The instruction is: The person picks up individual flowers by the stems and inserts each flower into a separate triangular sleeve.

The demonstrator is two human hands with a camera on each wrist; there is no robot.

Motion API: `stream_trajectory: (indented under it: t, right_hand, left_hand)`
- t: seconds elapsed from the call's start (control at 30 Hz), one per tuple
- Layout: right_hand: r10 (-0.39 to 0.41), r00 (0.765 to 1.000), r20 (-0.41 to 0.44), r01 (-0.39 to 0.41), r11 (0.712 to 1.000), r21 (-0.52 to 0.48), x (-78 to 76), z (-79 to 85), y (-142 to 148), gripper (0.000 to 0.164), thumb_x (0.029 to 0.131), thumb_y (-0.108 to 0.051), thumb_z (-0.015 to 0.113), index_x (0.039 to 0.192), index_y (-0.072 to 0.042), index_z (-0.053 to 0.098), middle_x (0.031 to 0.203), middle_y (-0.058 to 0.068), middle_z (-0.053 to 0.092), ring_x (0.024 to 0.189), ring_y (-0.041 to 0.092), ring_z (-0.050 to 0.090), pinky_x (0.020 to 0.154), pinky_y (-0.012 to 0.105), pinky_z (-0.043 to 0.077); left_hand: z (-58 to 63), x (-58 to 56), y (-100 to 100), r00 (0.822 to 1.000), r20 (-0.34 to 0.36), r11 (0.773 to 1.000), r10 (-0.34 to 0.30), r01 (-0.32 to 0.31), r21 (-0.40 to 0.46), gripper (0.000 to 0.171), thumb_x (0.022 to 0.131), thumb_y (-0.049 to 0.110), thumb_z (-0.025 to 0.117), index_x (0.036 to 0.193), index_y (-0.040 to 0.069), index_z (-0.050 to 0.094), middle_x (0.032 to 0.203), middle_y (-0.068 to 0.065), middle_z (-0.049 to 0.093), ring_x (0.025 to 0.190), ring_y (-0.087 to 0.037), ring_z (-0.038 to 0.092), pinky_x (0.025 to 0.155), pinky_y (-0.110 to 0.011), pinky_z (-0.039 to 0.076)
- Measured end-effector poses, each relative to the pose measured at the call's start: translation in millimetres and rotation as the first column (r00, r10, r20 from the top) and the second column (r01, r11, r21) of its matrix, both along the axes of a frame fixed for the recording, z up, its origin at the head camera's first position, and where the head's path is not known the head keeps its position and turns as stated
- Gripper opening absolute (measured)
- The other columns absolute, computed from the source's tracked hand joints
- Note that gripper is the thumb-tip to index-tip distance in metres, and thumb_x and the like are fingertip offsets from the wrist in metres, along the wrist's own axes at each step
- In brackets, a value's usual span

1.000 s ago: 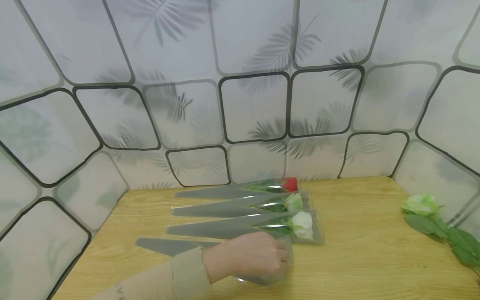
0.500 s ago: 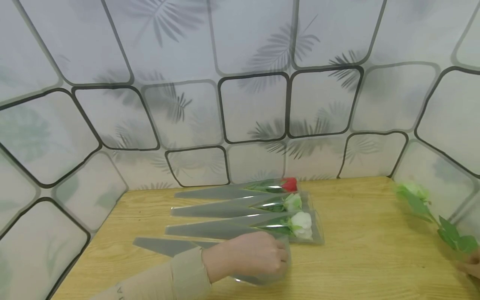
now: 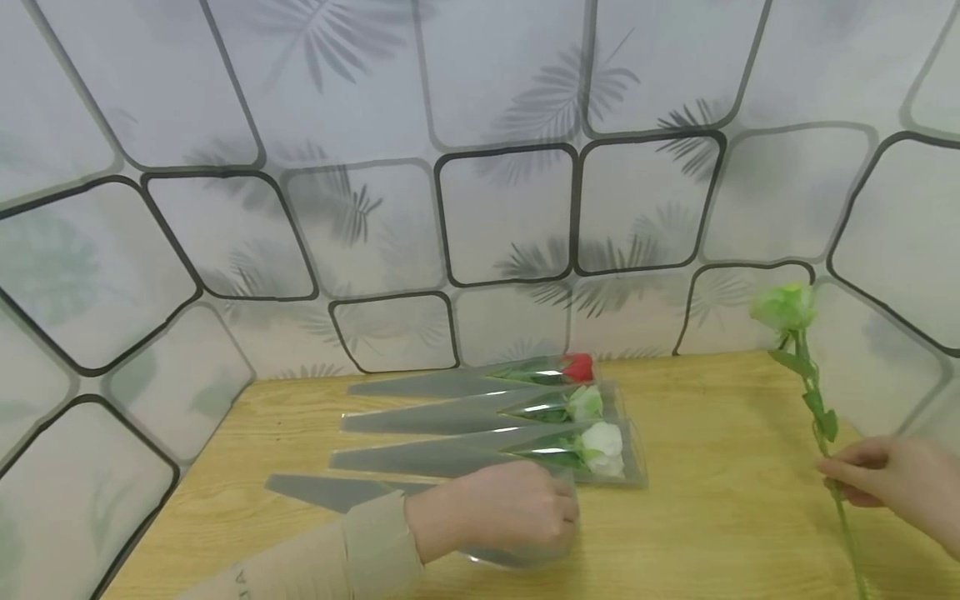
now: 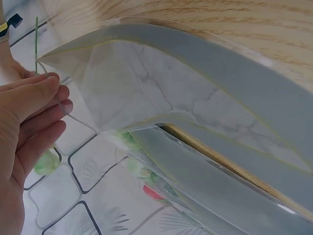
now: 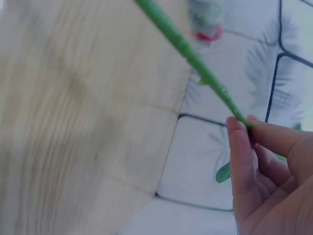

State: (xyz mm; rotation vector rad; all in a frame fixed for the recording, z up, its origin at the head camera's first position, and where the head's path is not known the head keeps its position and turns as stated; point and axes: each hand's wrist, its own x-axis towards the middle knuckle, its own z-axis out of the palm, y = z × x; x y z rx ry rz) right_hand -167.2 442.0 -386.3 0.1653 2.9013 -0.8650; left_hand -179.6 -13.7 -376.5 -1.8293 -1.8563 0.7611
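At the table's front my left hand (image 3: 506, 510) lies over a grey and clear flower sleeve (image 3: 322, 492). In the left wrist view its thumb and fingers pinch the sleeve's wide end, and the sleeve (image 4: 186, 88) bulges apart with no flower visible inside. On the right side, my right hand (image 3: 900, 479) pinches the stem of a pale green artificial rose (image 3: 786, 308). The rose stands nearly upright, bloom on top, above the table. Close up, the right wrist view shows the thorny green stem (image 5: 181, 44) between thumb and fingertips, its lower end out of frame.
Behind the left hand lie three sleeved flowers in a row: a white rose (image 3: 604, 450), a pale green rose (image 3: 585, 404) and a red rose (image 3: 578, 367). Patterned wall covering (image 3: 510, 217) encloses the wooden table (image 3: 705, 517) at the back and sides.
My right hand has come in from the right edge, lifting the green rose off the table, bringing it leftward and turning it upright. The left hand stays almost still on the sleeve.
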Motion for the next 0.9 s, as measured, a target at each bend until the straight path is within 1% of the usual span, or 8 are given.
stream_trajectory:
  t: [0.17,0.3,0.4,0.53,0.63,0.73,0.8,0.9]
  right_hand:
    - [-0.07,0.996,0.047,0.077,0.984,-0.163,-9.2,11.7,-23.7,0.054,0.102,-0.04,0.071,0.12,0.012,0.073,0.095,0.002,0.083,0.076,0.007,0.077,0.075,0.034,0.066]
    - [-0.072,0.997,0.018,0.074,0.963,-0.261,-9.0,20.8,-45.9,0.055,0.106,-0.035,0.066,0.129,0.015,0.067,0.098,-0.002,0.083,0.079,0.003,0.077,0.078,0.033,0.065]
    - [-0.07,0.997,-0.014,0.06,0.922,-0.382,-8.4,24.3,-59.8,0.046,0.107,-0.027,0.065,0.128,0.015,0.067,0.094,-0.011,0.082,0.08,-0.001,0.076,0.078,0.029,0.065]
    - [-0.08,0.995,-0.067,0.03,0.829,-0.558,-5.1,23.1,-75.3,0.017,0.106,-0.017,0.067,0.11,-0.007,0.08,0.089,-0.02,0.08,0.081,0.0,0.077,0.076,0.021,0.064]
    - [-0.094,0.988,-0.122,-0.016,0.724,-0.689,-2.9,21.5,-87.5,0.019,0.104,-0.012,0.068,0.097,-0.024,0.082,0.088,-0.016,0.081,0.08,0.002,0.078,0.075,0.02,0.063]
    - [-0.126,0.977,-0.172,-0.065,0.59,-0.805,-1.3,20.9,-100.8,0.024,0.102,-0.007,0.07,0.093,-0.023,0.084,0.088,-0.01,0.083,0.079,0.005,0.079,0.074,0.021,0.063]
    - [-0.153,0.971,-0.181,-0.075,0.527,-0.846,-0.2,22.1,-109.3,0.021,0.102,-0.007,0.071,0.094,-0.02,0.085,0.088,-0.009,0.083,0.079,0.006,0.08,0.074,0.02,0.063]
    - [-0.193,0.966,-0.172,-0.056,0.495,-0.867,1.5,25.5,-121.0,0.015,0.101,-0.012,0.073,0.095,-0.02,0.085,0.089,-0.011,0.083,0.078,0.006,0.079,0.076,0.016,0.061]
  left_hand:
    - [-0.1,-1.0,0.0,1.0,0.023,1.0,-0.009,0.009,0.017,0.022,0.101,0.019,0.069,0.086,0.035,0.071,0.091,0.025,0.065,0.082,0.009,0.058,0.065,-0.01,0.046]
    - [0.3,-1.1,0.7,1.0,0.017,1.0,-0.008,0.008,0.01,0.022,0.102,0.021,0.068,0.086,0.035,0.071,0.092,0.025,0.065,0.086,0.009,0.061,0.067,-0.01,0.048]
    - [0.3,-1.3,0.9,1.0,0.01,1.0,-0.006,0.006,0.004,0.023,0.102,0.021,0.067,0.085,0.036,0.07,0.092,0.025,0.065,0.086,0.009,0.061,0.067,-0.01,0.049]
    - [-0.7,-1.4,1.1,1.0,0.0,1.0,-0.01,0.01,0.008,0.024,0.102,0.02,0.066,0.084,0.036,0.07,0.091,0.026,0.065,0.086,0.009,0.061,0.066,-0.011,0.048]
    - [-1.4,-1.4,1.4,1.0,0.001,1.0,-0.017,0.017,0.013,0.025,0.102,0.019,0.066,0.084,0.036,0.07,0.091,0.026,0.065,0.086,0.009,0.061,0.066,-0.011,0.048]
    - [-1.6,-1.4,1.8,1.0,0.009,1.0,-0.02,0.02,0.013,0.025,0.102,0.019,0.066,0.084,0.036,0.07,0.09,0.025,0.065,0.086,0.009,0.061,0.066,-0.011,0.048]
    - [-1.5,-1.4,1.8,1.0,0.014,1.0,-0.02,0.02,0.011,0.025,0.102,0.018,0.066,0.084,0.035,0.07,0.09,0.025,0.064,0.086,0.008,0.061,0.066,-0.011,0.048]
    - [-1.0,-1.2,2.0,1.0,0.015,1.0,-0.02,0.02,0.008,0.024,0.102,0.019,0.066,0.084,0.035,0.07,0.09,0.025,0.064,0.086,0.008,0.061,0.067,-0.011,0.048]
